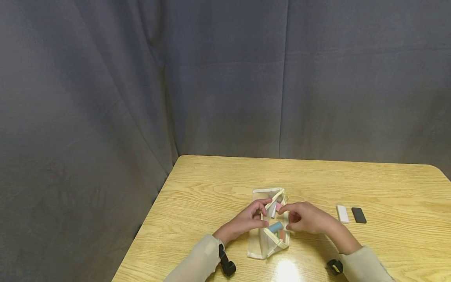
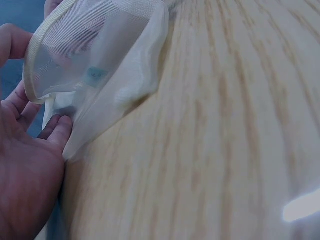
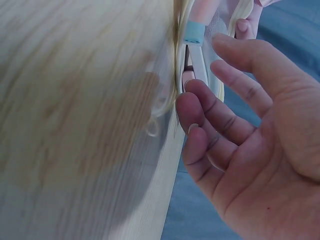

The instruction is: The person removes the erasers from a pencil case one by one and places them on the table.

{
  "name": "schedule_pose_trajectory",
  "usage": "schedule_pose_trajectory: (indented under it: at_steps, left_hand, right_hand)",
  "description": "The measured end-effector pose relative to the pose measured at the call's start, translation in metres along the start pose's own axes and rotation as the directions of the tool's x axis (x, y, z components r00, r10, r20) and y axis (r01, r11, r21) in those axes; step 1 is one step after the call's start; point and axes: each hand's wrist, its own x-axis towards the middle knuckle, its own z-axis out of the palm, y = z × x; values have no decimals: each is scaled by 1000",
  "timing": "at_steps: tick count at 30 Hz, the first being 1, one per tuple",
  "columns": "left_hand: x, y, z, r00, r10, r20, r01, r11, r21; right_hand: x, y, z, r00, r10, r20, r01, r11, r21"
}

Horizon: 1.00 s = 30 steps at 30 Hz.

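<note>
A cream-edged mesh pouch (image 1: 256, 235) lies on the table with its mouth spread apart. Inside it show a blue cylinder (image 1: 275, 227), a pink block (image 1: 278, 206), a white piece (image 1: 273, 211) and an orange piece (image 1: 282, 235). My left hand (image 1: 246, 217) pinches the pouch's left rim; in the left wrist view, fingers of that hand (image 2: 30, 170) sit on both sides of the mesh. My right hand (image 1: 308, 217) is at the opposite rim, fingers loosely bent. A gap between its thumb and fingers (image 3: 220, 120) shows in the right wrist view, with nothing held there.
To the right of the pouch, a white block (image 1: 342, 214) and a black block (image 1: 359, 215) lie side by side on the wooden table (image 1: 211, 176). A dark grey curtain (image 1: 225, 78) hangs behind the table and along its left side.
</note>
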Motion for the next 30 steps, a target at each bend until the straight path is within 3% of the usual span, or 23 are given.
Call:
schedule_pose_trajectory:
  at_steps: [14, 30]
  left_hand:
    - [0, -2, 0, 1000, 26, 0, -26, 1000, -8]
    - [1, -2, 0, 1000, 6, -2, -6, 1000, -15]
  right_hand:
    - [5, -2, 5, 999, 7, 35, -8, 1000, 22]
    - [13, -3, 8, 999, 13, 53, -12, 1000, -20]
